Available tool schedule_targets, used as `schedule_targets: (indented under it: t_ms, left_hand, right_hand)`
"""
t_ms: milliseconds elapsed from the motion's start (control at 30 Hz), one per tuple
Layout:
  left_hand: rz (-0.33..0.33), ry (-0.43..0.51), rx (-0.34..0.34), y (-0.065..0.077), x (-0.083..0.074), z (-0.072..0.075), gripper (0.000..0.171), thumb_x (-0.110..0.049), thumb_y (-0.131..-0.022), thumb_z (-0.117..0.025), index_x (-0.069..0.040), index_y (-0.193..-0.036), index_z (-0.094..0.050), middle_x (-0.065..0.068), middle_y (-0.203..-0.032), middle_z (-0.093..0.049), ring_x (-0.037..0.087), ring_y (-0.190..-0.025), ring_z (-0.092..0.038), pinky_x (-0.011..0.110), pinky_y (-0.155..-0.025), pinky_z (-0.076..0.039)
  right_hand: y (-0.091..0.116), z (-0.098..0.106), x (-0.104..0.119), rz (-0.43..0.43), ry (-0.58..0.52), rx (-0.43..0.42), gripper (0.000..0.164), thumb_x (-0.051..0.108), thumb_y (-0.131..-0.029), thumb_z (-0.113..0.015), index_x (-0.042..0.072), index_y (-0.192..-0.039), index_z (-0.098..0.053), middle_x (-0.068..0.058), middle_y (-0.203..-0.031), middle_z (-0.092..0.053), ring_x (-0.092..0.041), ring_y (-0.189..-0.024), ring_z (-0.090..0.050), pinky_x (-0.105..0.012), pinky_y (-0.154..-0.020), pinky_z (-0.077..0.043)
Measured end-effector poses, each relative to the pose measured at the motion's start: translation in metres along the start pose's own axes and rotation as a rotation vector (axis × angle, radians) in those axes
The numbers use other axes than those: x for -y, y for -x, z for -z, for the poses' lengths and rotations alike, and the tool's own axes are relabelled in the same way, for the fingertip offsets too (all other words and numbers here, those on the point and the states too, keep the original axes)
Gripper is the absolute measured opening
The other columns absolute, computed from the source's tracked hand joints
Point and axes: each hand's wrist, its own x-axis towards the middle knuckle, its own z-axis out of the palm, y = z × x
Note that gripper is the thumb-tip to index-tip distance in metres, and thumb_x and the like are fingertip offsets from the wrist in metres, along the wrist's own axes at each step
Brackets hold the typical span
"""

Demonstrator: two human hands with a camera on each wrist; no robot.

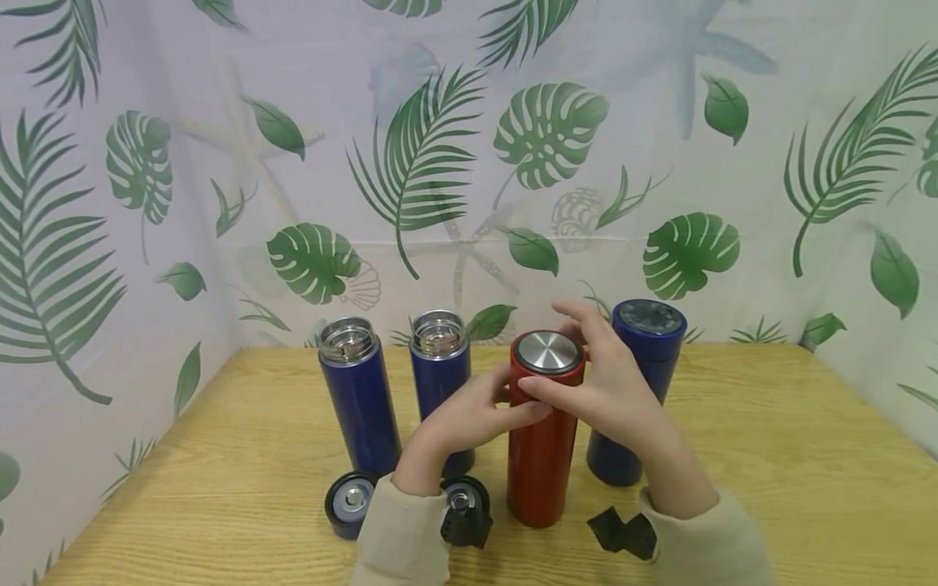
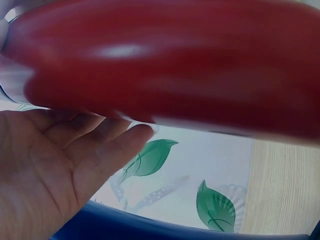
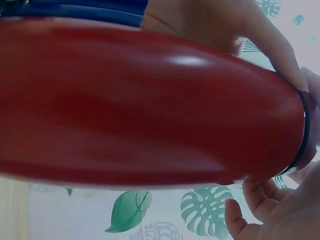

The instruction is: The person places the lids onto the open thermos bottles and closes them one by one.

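Note:
A red thermos (image 1: pixel 542 464) with a silver-topped lid (image 1: pixel 549 352) stands upright between both hands. My left hand (image 1: pixel 476 415) holds its upper body from the left, thumb across the front; in the left wrist view its fingers (image 2: pixel 125 142) lie along the red side. From the right, my right hand (image 1: pixel 615 391) grips round the lid, its thumb across the front just below the silver top and its index finger raised behind. In the right wrist view a dark seam (image 3: pixel 306 125) shows between lid and body, with the right thumb at it.
Two open blue thermoses (image 1: pixel 359 407) (image 1: pixel 443 366) stand on the left, with upturned lids (image 1: pixel 350 498) (image 1: pixel 465 492) in front. A lidded blue thermos (image 1: pixel 648 350) stands close behind my right hand. A leaf-print cloth (image 1: pixel 440 187) hangs behind the wooden table (image 1: pixel 220 488).

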Motion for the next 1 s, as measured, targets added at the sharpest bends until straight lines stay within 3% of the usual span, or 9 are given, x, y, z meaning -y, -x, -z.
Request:
schedule_targets:
  t_ms: [100, 300, 533, 767, 867, 1000]
  left_hand:
    - [0.002, -0.004, -0.004, 0.000, 0.001, 0.000, 0.056, -0.046, -0.083, -0.055, -0.014, -0.128, -0.044, -0.003, -0.114, -0.055, 0.011, -0.102, -0.051, 0.026, -0.079, -0.044]
    - [-0.004, 0.016, -0.013, 0.000, 0.000, 0.000, 0.050, -0.038, -0.085, -0.056, -0.015, -0.127, -0.044, -0.001, -0.113, -0.056, 0.013, -0.103, -0.052, 0.027, -0.079, -0.044]
    - [0.021, 0.012, -0.015, 0.002, -0.005, -0.001, 0.050, -0.031, -0.084, -0.059, -0.014, -0.128, -0.043, -0.001, -0.116, -0.055, 0.014, -0.106, -0.051, 0.029, -0.081, -0.044]
    - [0.050, 0.018, -0.013, 0.006, -0.018, 0.000, 0.048, -0.023, -0.084, -0.060, -0.010, -0.127, -0.044, 0.003, -0.117, -0.054, 0.018, -0.108, -0.049, 0.029, -0.081, -0.044]
    - [0.052, 0.022, -0.006, 0.011, -0.032, 0.002, 0.046, -0.019, -0.084, -0.059, -0.006, -0.126, -0.045, 0.006, -0.116, -0.054, 0.020, -0.108, -0.049, 0.028, -0.081, -0.044]
    - [0.055, 0.010, -0.002, 0.012, -0.037, 0.002, 0.044, -0.018, -0.085, -0.057, -0.006, -0.126, -0.045, 0.007, -0.116, -0.054, 0.019, -0.106, -0.050, 0.027, -0.079, -0.044]
  right_hand:
    - [-0.001, 0.001, -0.002, 0.024, -0.022, 0.027, 0.072, 0.019, -0.073, -0.073, 0.010, -0.131, -0.031, -0.012, -0.105, -0.051, -0.026, -0.095, -0.052, -0.046, -0.078, -0.045]
    - [0.001, 0.008, -0.007, 0.114, -0.180, 0.138, 0.063, 0.008, -0.081, -0.060, 0.008, -0.134, -0.026, -0.016, -0.120, -0.048, -0.028, -0.106, -0.049, -0.052, -0.087, -0.035]
    - [0.001, 0.011, -0.009, 0.149, -0.242, 0.159, 0.062, 0.006, -0.082, -0.058, 0.006, -0.135, -0.024, -0.018, -0.121, -0.048, -0.027, -0.105, -0.049, -0.053, -0.087, -0.034]
    - [0.001, 0.010, -0.006, 0.084, -0.212, 0.136, 0.068, 0.008, -0.079, -0.063, 0.010, -0.135, -0.025, -0.017, -0.117, -0.049, -0.029, -0.106, -0.049, -0.055, -0.087, -0.033]
    - [0.000, 0.007, -0.005, 0.029, -0.149, 0.106, 0.071, 0.012, -0.077, -0.067, 0.012, -0.135, -0.026, -0.015, -0.115, -0.051, -0.029, -0.105, -0.050, -0.056, -0.088, -0.033]
    - [-0.001, 0.003, -0.002, -0.023, -0.051, 0.050, 0.076, 0.020, -0.072, -0.073, 0.012, -0.133, -0.029, -0.012, -0.107, -0.052, -0.026, -0.097, -0.052, -0.050, -0.083, -0.040]
